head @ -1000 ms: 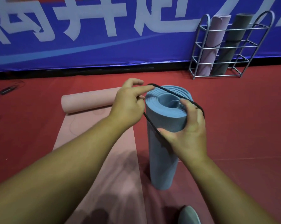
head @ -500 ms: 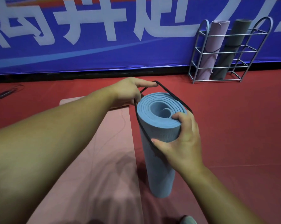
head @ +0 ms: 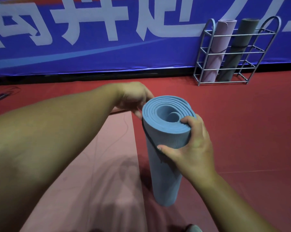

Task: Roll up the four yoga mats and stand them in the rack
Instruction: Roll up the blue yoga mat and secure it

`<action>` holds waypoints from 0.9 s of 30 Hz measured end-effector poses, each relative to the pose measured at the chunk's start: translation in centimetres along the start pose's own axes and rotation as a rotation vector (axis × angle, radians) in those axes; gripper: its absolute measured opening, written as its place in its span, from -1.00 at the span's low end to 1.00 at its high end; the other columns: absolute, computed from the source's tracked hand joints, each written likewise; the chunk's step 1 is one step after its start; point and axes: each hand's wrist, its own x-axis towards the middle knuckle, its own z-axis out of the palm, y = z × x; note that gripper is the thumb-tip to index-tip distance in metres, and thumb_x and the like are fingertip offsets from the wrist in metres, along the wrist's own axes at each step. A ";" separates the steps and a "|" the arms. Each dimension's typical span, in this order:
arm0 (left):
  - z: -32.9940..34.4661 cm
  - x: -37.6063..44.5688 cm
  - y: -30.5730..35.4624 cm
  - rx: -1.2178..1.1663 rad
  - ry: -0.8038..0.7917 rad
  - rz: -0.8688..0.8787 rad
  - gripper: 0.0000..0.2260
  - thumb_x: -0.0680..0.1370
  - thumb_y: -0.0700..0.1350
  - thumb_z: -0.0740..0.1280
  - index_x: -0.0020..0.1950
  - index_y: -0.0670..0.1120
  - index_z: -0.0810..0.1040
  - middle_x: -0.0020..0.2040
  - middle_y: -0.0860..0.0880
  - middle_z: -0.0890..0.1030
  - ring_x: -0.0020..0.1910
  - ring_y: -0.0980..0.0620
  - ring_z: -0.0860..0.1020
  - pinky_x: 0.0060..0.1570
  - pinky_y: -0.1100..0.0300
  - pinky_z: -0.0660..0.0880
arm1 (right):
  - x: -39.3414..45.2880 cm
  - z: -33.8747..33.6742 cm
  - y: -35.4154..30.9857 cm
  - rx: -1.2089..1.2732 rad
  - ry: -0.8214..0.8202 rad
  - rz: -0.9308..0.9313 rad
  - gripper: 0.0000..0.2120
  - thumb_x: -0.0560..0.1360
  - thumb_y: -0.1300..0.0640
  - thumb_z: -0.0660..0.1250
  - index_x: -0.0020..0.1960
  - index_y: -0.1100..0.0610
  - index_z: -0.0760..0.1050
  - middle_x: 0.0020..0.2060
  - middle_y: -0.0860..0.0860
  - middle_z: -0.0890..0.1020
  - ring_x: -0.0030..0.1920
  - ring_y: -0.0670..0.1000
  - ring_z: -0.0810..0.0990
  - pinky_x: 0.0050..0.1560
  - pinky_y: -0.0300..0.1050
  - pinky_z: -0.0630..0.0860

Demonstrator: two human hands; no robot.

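Observation:
A rolled blue yoga mat [head: 165, 173] stands upright on the red floor in front of me. A black elastic strap [head: 149, 139] runs slanting around its upper part. My right hand [head: 190, 148] grips the top of the roll, thumb on the strap. My left hand [head: 134, 99] holds the far left side of the roll's top, fingers behind it on the strap. A pink mat [head: 94, 173] lies unrolled to the left. The metal rack [head: 233, 52] at the back right holds a rolled pink mat [head: 220, 47] and a rolled grey mat [head: 238, 51].
A blue banner [head: 91, 39] with white characters covers the back wall. A small dark device with a cable [head: 0, 97] lies on the floor at far left. A grey shoe tip [head: 194, 229] shows at the bottom edge.
The strap loop, held open above the roll's top, has been pulled down over it and now sits around the mat. Both hands have moved lower on the roll.

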 end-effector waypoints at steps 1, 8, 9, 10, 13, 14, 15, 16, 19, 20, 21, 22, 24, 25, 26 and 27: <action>0.5 -0.1 -1.2 -0.029 0.007 -0.001 -0.44 0.40 -0.57 0.08 0.16 -0.17 0.68 0.08 -0.32 0.67 -0.01 -0.17 0.68 -0.12 0.01 0.68 | 0.1 -0.2 0.0 0.001 -0.005 0.010 -0.21 0.08 -0.07 0.66 0.17 -0.12 0.31 0.18 -0.09 0.46 0.14 0.00 0.48 0.08 -0.12 0.44; 6.8 -2.2 -5.1 -0.488 0.252 0.195 -0.48 0.31 -0.47 0.13 0.02 -0.04 0.69 -0.05 -0.10 0.66 -0.09 -0.09 0.58 -0.14 0.04 0.58 | 0.8 -1.2 0.4 0.078 -0.010 0.113 -0.18 0.07 -0.05 0.68 0.18 -0.25 0.29 0.16 -0.25 0.48 0.14 -0.22 0.45 0.17 0.04 0.48; 7.4 -2.5 -5.6 -0.572 0.276 0.197 -0.49 0.25 -0.39 0.16 0.03 -0.05 0.71 -0.05 -0.07 0.67 -0.07 -0.07 0.57 -0.07 0.01 0.56 | 0.8 -1.1 0.3 0.104 -0.020 0.116 -0.16 0.07 -0.03 0.69 0.19 -0.27 0.29 0.16 -0.26 0.48 0.15 -0.24 0.45 0.20 0.02 0.48; 8.1 -2.8 -6.0 -0.637 0.297 0.195 -0.47 0.20 -0.32 0.18 0.06 -0.08 0.71 -0.03 -0.06 0.67 -0.05 -0.04 0.56 -0.01 -0.01 0.54 | 0.8 -1.1 0.2 0.131 -0.027 0.122 -0.13 0.08 -0.01 0.69 0.22 -0.30 0.27 0.18 -0.26 0.48 0.18 -0.26 0.45 0.23 -0.04 0.47; 9.9 -3.3 -6.7 -0.714 0.377 0.182 -0.46 0.26 -0.20 0.21 0.22 -0.12 0.65 0.02 -0.02 0.62 -0.06 0.06 0.51 0.06 -0.01 0.49 | 0.8 -0.9 0.2 0.183 -0.080 0.182 0.09 0.11 0.03 0.70 0.44 -0.34 0.15 0.40 -0.25 0.40 0.38 -0.21 0.40 0.36 -0.18 0.38; 10.4 -3.3 -6.9 -0.727 0.409 0.178 -0.48 0.30 -0.18 0.22 0.23 -0.11 0.65 0.03 -0.01 0.62 -0.06 0.08 0.51 0.07 -0.01 0.49 | 0.8 -1.0 0.5 0.218 -0.116 0.207 0.16 0.12 0.02 0.69 0.48 -0.38 0.07 0.45 -0.24 0.36 0.42 -0.20 0.37 0.39 -0.18 0.35; 10.8 -3.3 -7.0 -0.745 0.437 0.175 -0.52 0.34 -0.17 0.21 0.23 -0.12 0.65 0.03 -0.01 0.62 -0.06 0.08 0.52 0.08 0.00 0.50 | 0.8 -1.1 0.7 0.284 -0.144 0.230 0.16 0.14 -0.01 0.66 0.49 -0.41 0.01 0.46 -0.22 0.37 0.43 -0.18 0.39 0.40 -0.16 0.35; 11.2 -3.3 -7.2 -0.771 0.460 0.170 -0.57 0.41 -0.19 0.21 0.23 -0.14 0.65 0.03 -0.03 0.62 -0.05 0.07 0.51 0.09 0.01 0.50 | 0.8 -1.2 1.1 0.394 -0.145 0.269 0.08 0.20 -0.05 0.60 0.49 -0.40 0.00 0.45 -0.17 0.42 0.42 -0.15 0.43 0.40 -0.13 0.38; 12.0 -3.5 -7.9 -0.868 0.519 0.149 -0.68 0.56 -0.28 0.15 0.19 -0.29 0.63 0.00 -0.07 0.58 -0.04 0.01 0.46 0.12 -0.01 0.46 | 1.1 -1.4 2.5 0.732 -0.046 0.509 -0.51 0.53 -0.08 0.31 0.44 -0.13 0.36 0.31 0.01 0.59 0.31 -0.06 0.56 0.38 0.04 0.47; 12.1 -3.6 -8.2 -0.873 0.529 0.150 -0.69 0.57 -0.28 0.15 0.18 -0.31 0.62 0.00 -0.08 0.58 -0.04 -0.01 0.46 0.10 -0.01 0.46 | 1.2 -1.4 2.6 0.709 -0.025 0.564 -0.68 0.60 0.00 0.24 0.34 -0.05 0.52 0.20 0.00 0.66 0.22 -0.06 0.61 0.32 0.09 0.52; 12.1 -3.6 -8.3 -0.870 0.529 0.156 -0.70 0.58 -0.28 0.16 0.16 -0.30 0.63 0.00 -0.08 0.58 -0.04 -0.02 0.46 0.08 0.00 0.45 | 1.2 -1.3 2.7 0.619 -0.023 0.583 -0.74 0.62 0.09 0.22 0.22 -0.02 0.62 0.07 -0.05 0.71 0.09 -0.07 0.64 0.22 0.09 0.59; 12.1 -3.5 -8.4 -0.869 0.525 0.156 -0.72 0.59 -0.26 0.17 0.15 -0.26 0.65 0.01 -0.09 0.58 -0.04 -0.03 0.47 0.07 0.00 0.45 | 1.1 -1.3 2.8 0.535 -0.030 0.590 -0.76 0.62 0.15 0.24 0.14 -0.01 0.66 -0.06 -0.09 0.72 -0.05 -0.10 0.65 0.06 0.03 0.63; 12.0 -3.4 -8.3 -0.889 0.536 0.136 -0.74 0.60 -0.23 0.20 0.13 -0.21 0.67 0.01 -0.09 0.59 -0.04 -0.05 0.49 0.05 -0.02 0.44 | 1.0 -1.2 2.8 0.502 -0.023 0.638 -0.79 0.60 0.23 0.29 0.11 0.05 0.66 -0.19 -0.07 0.70 -0.24 -0.15 0.62 -0.21 -0.19 0.56; 12.0 -3.4 -8.2 -0.897 0.546 0.126 -0.76 0.60 -0.24 0.21 0.10 -0.19 0.67 0.00 -0.09 0.59 -0.04 -0.06 0.49 0.04 -0.03 0.43 | 1.1 -1.2 2.9 0.533 -0.019 0.674 -0.80 0.59 0.28 0.30 0.13 0.11 0.64 -0.20 -0.01 0.70 -0.29 -0.14 0.61 -0.28 -0.26 0.52; 12.0 -3.3 -8.1 -0.897 0.550 0.118 -0.77 0.60 -0.25 0.22 0.06 -0.17 0.68 -0.02 -0.09 0.60 -0.05 -0.06 0.50 0.04 -0.03 0.44 | 1.2 -1.3 3.1 0.569 -0.015 0.706 -0.79 0.57 0.33 0.31 0.13 0.15 0.62 -0.22 0.05 0.68 -0.33 -0.14 0.61 -0.33 -0.29 0.50; 12.2 -3.1 -7.9 -0.893 0.548 0.114 -0.79 0.60 -0.26 0.23 0.02 -0.15 0.67 -0.05 -0.08 0.61 -0.08 -0.04 0.51 0.03 -0.02 0.46 | 1.3 -1.4 3.2 0.605 -0.010 0.741 -0.78 0.54 0.37 0.31 0.13 0.18 0.60 -0.27 0.07 0.65 -0.39 -0.13 0.58 -0.36 -0.28 0.49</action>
